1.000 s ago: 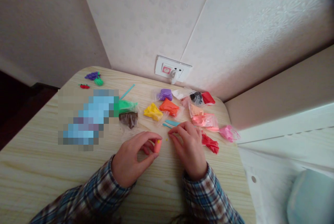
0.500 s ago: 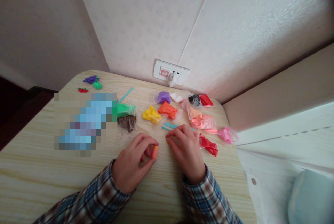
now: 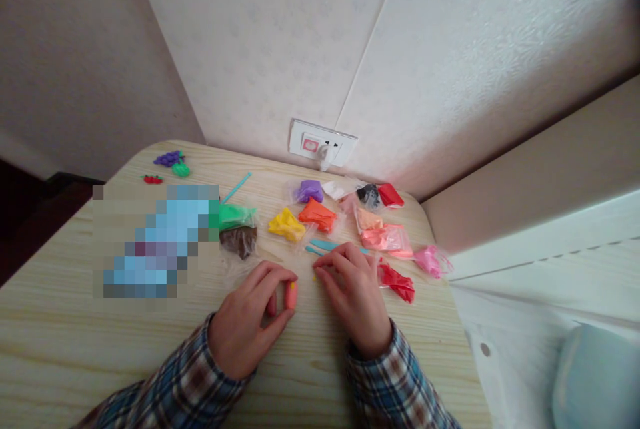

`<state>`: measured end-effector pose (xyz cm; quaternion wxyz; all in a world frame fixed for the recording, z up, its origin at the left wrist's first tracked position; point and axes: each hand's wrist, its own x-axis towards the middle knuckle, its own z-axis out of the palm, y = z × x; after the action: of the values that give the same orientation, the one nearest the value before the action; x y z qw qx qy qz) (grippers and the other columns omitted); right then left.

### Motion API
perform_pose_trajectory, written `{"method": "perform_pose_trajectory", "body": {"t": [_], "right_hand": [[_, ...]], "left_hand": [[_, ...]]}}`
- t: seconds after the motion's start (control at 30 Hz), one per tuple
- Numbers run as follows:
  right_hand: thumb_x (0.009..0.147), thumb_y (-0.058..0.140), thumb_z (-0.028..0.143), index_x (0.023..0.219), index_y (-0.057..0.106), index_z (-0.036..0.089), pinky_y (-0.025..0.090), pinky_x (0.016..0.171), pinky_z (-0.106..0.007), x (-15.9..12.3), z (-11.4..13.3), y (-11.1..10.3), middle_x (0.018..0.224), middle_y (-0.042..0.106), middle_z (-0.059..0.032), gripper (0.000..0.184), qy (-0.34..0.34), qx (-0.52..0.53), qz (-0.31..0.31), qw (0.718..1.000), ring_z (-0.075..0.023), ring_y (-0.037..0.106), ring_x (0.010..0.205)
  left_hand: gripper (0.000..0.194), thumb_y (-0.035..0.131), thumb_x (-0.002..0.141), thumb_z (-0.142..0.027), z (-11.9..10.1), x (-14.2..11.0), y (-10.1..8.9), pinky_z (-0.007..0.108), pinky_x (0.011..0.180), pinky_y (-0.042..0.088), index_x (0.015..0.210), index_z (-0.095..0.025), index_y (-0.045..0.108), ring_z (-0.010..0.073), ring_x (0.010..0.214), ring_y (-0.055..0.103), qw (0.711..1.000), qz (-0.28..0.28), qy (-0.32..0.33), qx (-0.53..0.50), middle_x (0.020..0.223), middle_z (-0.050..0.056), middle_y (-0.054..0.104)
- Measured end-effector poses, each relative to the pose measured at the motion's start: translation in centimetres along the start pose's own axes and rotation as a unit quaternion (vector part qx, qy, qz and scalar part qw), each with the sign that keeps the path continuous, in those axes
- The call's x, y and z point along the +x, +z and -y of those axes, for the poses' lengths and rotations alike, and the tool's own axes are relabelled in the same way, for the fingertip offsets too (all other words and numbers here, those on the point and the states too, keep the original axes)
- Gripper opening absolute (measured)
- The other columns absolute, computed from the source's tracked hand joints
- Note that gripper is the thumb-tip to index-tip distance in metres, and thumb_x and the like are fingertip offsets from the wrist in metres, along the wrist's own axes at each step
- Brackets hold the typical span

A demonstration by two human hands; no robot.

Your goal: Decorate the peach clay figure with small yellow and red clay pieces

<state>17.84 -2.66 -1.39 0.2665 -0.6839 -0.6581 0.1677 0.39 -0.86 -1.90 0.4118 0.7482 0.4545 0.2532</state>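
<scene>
My left hand (image 3: 247, 322) is closed, with thumb and fingertips round a small coral-pink piece of modelling clay (image 3: 291, 297). A yellow dot of clay (image 3: 293, 285) sits near the top of that piece. To the right, my right hand (image 3: 353, 296) is closed in a pinch low over the table, and a tiny yellow clay bit (image 3: 315, 277) shows at its fingertips. Just beyond it lie blue plastic modelling tools (image 3: 324, 244), partly covered by the fingers. A bag of red clay (image 3: 397, 282) is beside the right hand, and a bag of brown clay (image 3: 240, 241) lies beyond the left.
Bags of yellow (image 3: 287, 224), orange (image 3: 319, 216), purple (image 3: 309, 190) and green clay (image 3: 236, 216) lie across the wooden table (image 3: 60, 336). Finished clay grapes (image 3: 168, 158) are at the far left. A blurred blue patch (image 3: 160, 236) covers something nearby. A wall socket (image 3: 323, 144) holds a plug.
The whole view has shifted slightly, so things sit a little further left and lower. My left hand has turned the coral-pink clay slightly. The right hand keeps its pinch.
</scene>
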Motion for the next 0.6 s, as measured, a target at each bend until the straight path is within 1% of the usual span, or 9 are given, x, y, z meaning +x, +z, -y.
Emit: {"method": "perform_pose_trajectory", "body": {"t": [0.13, 0.27, 0.43, 0.5, 0.6], "right_hand": [[0.082, 0.057, 0.013, 0.082, 0.065, 0.022, 0.033, 0.079, -0.034, -0.1, 0.0, 0.1, 0.086, 0.061, -0.0004, 0.012, -0.004, 0.002, -0.002, 1.0, -0.0165, 0.056, 0.086], [0.085, 0.054, 0.016, 0.08, 0.065, 0.022, 0.034, 0.078, -0.034, 0.0, 0.1, 0.1, 0.084, 0.061, -0.0005, 0.013, -0.008, 0.007, -0.014, 1.0, -0.016, 0.056, 0.084], [0.082, 0.056, 0.012, 0.081, 0.064, 0.021, 0.034, 0.079, -0.034, 0.1, 0.1, -0.1, 0.086, 0.06, -0.0006, 0.013, 0.015, 0.009, -0.015, 1.0, -0.0164, 0.055, 0.085], [0.081, 0.057, 0.012, 0.084, 0.064, 0.021, 0.034, 0.079, -0.034, 0.2, 0.0, -0.4, 0.087, 0.06, -0.0008, 0.012, 0.02, 0.01, -0.029, 0.999, -0.0167, 0.055, 0.084], [0.083, 0.055, 0.015, 0.085, 0.064, 0.021, 0.037, 0.077, -0.034, 0.3, -0.5, -1.0, 0.085, 0.058, -0.0011, 0.01, 0.016, 0.012, -0.074, 0.997, -0.0165, 0.054, 0.08]], "left_hand": [[0.025, 0.05, 0.077, -0.016, 0.0, 0.0, 0.0, 0.027, 0.055, 0.044, 0.1, -0.021, 0.059, 0.0099, 0.054, 0.05, 1.0, 0.004, -0.008, 0.0, 0.098, 0.003, 0.057], [0.026, 0.051, 0.078, -0.017, 0.1, -0.1, -0.1, 0.026, 0.053, 0.045, 0.103, -0.02, 0.059, 0.0099, 0.055, 0.051, 1.0, 0.006, -0.007, -0.003, 0.1, 0.004, 0.058], [0.027, 0.054, 0.08, -0.022, 0.5, -0.1, -0.3, 0.023, 0.05, 0.046, 0.106, -0.025, 0.058, 0.0091, 0.054, 0.051, 1.0, -0.02, 0.006, -0.014, 0.101, 0.003, 0.059], [0.026, 0.054, 0.081, -0.026, 0.5, 0.1, -0.7, 0.022, 0.05, 0.046, 0.106, -0.026, 0.059, 0.0092, 0.054, 0.051, 0.999, -0.034, 0.013, -0.014, 0.099, 0.002, 0.059], [0.024, 0.053, 0.082, -0.027, 0.4, 0.3, -1.5, 0.022, 0.051, 0.047, 0.104, -0.024, 0.06, 0.0101, 0.057, 0.051, 0.999, -0.05, 0.02, -0.004, 0.098, 0.002, 0.059]]}}
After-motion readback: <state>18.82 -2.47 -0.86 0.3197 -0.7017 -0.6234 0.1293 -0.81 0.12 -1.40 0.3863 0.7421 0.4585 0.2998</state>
